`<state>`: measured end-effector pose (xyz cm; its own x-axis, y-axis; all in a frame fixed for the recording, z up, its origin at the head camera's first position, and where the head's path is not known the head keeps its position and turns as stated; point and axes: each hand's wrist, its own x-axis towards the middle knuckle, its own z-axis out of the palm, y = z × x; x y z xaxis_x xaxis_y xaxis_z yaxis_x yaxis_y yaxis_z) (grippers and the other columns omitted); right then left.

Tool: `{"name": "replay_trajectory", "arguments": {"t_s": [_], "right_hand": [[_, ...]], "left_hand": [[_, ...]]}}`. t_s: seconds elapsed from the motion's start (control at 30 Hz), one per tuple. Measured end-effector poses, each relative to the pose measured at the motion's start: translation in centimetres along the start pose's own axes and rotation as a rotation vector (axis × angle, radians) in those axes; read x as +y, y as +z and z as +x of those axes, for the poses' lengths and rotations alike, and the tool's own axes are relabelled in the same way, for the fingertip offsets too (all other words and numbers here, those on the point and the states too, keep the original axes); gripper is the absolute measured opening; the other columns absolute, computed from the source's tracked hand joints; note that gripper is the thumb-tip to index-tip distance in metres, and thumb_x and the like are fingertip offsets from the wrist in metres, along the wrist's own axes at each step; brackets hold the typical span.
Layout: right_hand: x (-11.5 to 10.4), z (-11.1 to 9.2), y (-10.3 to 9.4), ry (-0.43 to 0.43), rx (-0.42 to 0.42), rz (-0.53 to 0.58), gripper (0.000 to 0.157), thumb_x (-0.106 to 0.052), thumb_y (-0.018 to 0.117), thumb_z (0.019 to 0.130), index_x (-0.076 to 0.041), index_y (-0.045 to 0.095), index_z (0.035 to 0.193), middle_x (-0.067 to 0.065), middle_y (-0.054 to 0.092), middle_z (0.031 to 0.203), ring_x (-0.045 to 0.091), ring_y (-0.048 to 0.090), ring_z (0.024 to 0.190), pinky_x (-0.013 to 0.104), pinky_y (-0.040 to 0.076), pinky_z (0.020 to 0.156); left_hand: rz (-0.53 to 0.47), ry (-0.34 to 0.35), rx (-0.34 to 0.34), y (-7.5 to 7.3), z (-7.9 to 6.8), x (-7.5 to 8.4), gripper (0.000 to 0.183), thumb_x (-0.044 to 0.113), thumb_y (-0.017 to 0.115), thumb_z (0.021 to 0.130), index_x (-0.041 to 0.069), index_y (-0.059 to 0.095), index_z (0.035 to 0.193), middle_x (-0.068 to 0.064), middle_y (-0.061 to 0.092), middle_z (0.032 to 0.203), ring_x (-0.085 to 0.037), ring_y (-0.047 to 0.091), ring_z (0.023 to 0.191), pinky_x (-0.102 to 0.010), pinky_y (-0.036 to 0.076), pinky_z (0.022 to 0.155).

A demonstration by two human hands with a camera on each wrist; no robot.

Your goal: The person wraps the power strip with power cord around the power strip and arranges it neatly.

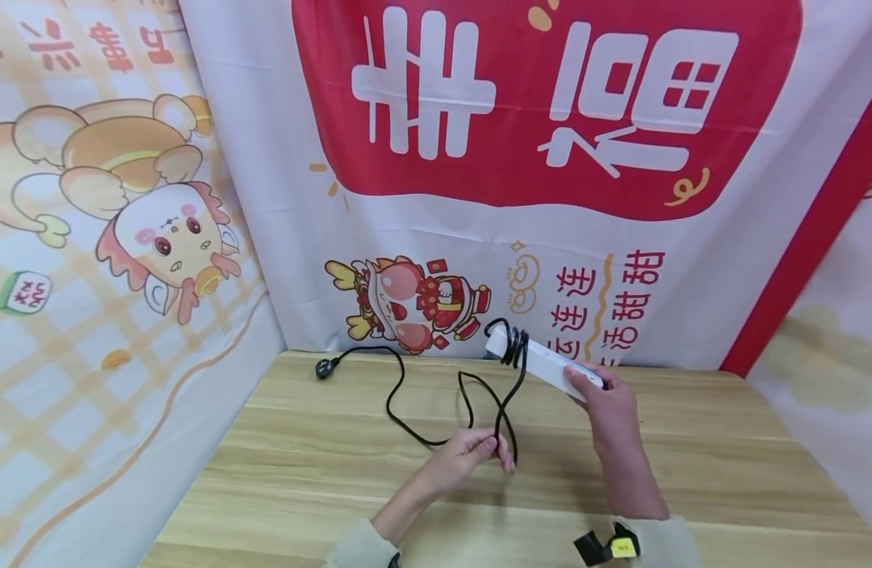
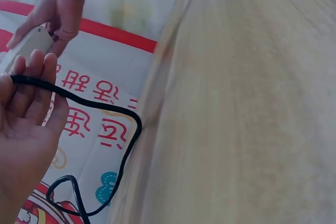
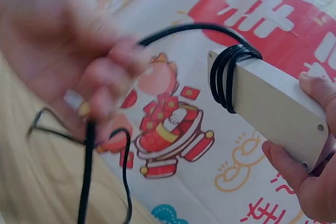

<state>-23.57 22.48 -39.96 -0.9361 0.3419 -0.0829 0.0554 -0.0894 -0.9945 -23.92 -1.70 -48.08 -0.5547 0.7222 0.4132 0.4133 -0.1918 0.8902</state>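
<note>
A white power strip [image 1: 549, 369] is held up above the back of the table, tilted, its near end gripped by my right hand [image 1: 609, 402]. Several turns of its black cord [image 3: 227, 80] wrap round the strip's far end. From these turns the cord runs down to my left hand [image 1: 465, 456], which pinches it between thumb and fingers. In the left wrist view the cord [image 2: 100, 103] crosses the fingers. Past that hand, the loose length loops over the table to a black plug [image 1: 325, 368] at the back left. The strip's sockets cannot be made out.
The wooden table [image 1: 279, 473] meets a hanging printed cloth [image 1: 421, 221] along its back edge. Another patterned cloth [image 1: 73, 339] hangs on the left side. A black strap with a yellow tag [image 1: 623, 547] is at the right sleeve.
</note>
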Motion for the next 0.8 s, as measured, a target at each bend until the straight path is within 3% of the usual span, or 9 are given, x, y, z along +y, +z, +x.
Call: {"name": "replay_trajectory", "arguments": {"t_s": [0.13, 0.17, 0.33, 0.47, 0.6, 0.8], "right_hand": [[-0.2, -0.2, -0.3, 0.007, -0.014, 0.184, 0.006, -0.020, 0.076, 0.090, -0.019, 0.073, 0.095, -0.004, 0.061, 0.110, 0.004, 0.067, 0.091, 0.020, 0.057, 0.085], [-0.3, -0.2, -0.3, 0.003, -0.028, 0.225, 0.005, -0.017, 0.074, 0.090, -0.022, 0.074, 0.089, -0.006, 0.063, 0.106, 0.004, 0.068, 0.090, 0.021, 0.057, 0.085], [-0.7, -0.6, -0.1, -0.013, -0.107, 0.353, 0.021, -0.009, 0.069, 0.093, -0.022, 0.077, 0.079, -0.007, 0.067, 0.099, 0.006, 0.070, 0.090, 0.025, 0.058, 0.084], [-0.9, -0.9, 0.1, -0.023, -0.131, 0.364, 0.023, -0.009, 0.067, 0.094, -0.022, 0.078, 0.079, -0.007, 0.067, 0.100, 0.006, 0.069, 0.090, 0.025, 0.058, 0.084], [-0.8, -1.1, 0.4, -0.027, -0.152, 0.342, 0.023, -0.009, 0.067, 0.094, -0.022, 0.077, 0.079, -0.007, 0.068, 0.095, 0.006, 0.069, 0.087, 0.024, 0.059, 0.082], [-0.4, -1.5, 1.1, -0.021, -0.241, 0.359, 0.025, -0.006, 0.062, 0.096, -0.022, 0.078, 0.084, -0.006, 0.068, 0.100, 0.007, 0.069, 0.091, 0.028, 0.059, 0.085]], "left_hand": [[0.062, -0.072, 0.044, 0.2, 0.1, -0.2, 0.034, 0.013, 0.035, 0.108, -0.007, 0.057, 0.092, -0.016, 0.064, 0.085, -0.027, 0.068, 0.086, -0.035, 0.055, 0.096], [0.090, -0.087, 0.059, 0.2, 0.2, -0.2, 0.034, 0.012, 0.035, 0.108, -0.007, 0.056, 0.091, -0.016, 0.063, 0.084, -0.025, 0.067, 0.083, -0.034, 0.057, 0.094], [0.252, -0.158, 0.137, 0.2, 0.5, 0.0, 0.032, 0.013, 0.035, 0.108, -0.003, 0.056, 0.090, -0.010, 0.060, 0.079, -0.005, 0.059, 0.073, -0.026, 0.056, 0.075], [0.320, -0.217, 0.208, 0.1, 0.8, -0.2, 0.034, 0.017, 0.035, 0.109, 0.000, 0.054, 0.087, -0.009, 0.055, 0.072, -0.001, 0.047, 0.063, -0.018, 0.044, 0.058], [0.334, -0.243, 0.268, -0.2, 0.8, -0.7, 0.034, 0.017, 0.036, 0.109, -0.004, 0.053, 0.087, -0.009, 0.051, 0.067, -0.004, 0.044, 0.059, -0.016, 0.040, 0.055], [0.330, -0.251, 0.258, -0.7, 0.8, -1.2, 0.036, 0.017, 0.036, 0.109, 0.001, 0.053, 0.081, 0.000, 0.048, 0.067, -0.004, 0.048, 0.061, -0.018, 0.045, 0.059]]}}
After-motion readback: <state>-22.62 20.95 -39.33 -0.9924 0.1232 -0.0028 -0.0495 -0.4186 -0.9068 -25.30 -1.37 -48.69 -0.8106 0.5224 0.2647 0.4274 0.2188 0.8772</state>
